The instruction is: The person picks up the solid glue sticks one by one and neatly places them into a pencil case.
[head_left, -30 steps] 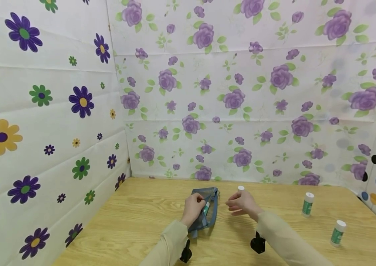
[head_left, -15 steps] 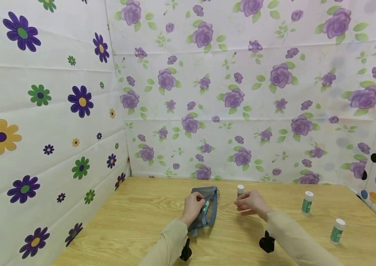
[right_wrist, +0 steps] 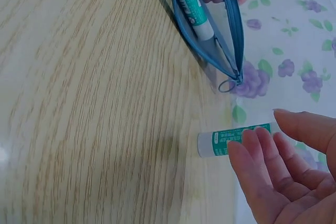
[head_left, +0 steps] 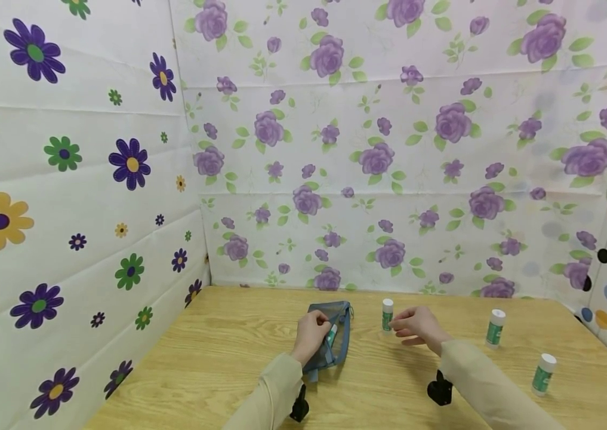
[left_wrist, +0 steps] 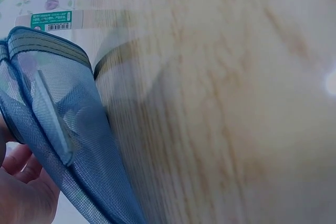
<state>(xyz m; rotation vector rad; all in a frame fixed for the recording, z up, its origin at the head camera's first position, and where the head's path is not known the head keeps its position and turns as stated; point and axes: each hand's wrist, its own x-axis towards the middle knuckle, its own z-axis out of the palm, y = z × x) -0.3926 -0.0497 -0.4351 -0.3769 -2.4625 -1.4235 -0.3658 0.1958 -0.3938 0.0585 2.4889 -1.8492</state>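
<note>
My left hand [head_left: 312,335] holds the edge of a blue mesh zip pouch [head_left: 344,346], whose mouth gapes. Inside the pouch lies a glue stick [right_wrist: 194,6] with a green label. To the right, a white-capped glue stick [head_left: 387,316] stands upright on the table. My right hand [head_left: 418,327] is just to the right of this stick, fingers loosely bent and thumb apart. In the right wrist view its fingers overlap the glue stick [right_wrist: 226,141], and contact is hard to tell. The left wrist view shows the mesh side of the pouch [left_wrist: 68,103] up close.
Two more glue sticks stand upright at the right, one farther back [head_left: 495,328] and one nearer [head_left: 543,375]. The wooden table [head_left: 228,346] ends at a flower-printed cloth wall [head_left: 292,251] behind, with another printed wall [head_left: 94,209] on the left.
My right hand has moved away from the pouch to the right, uncovering the standing glue stick that it partly hid. The left hand and pouch stay almost in place.
</note>
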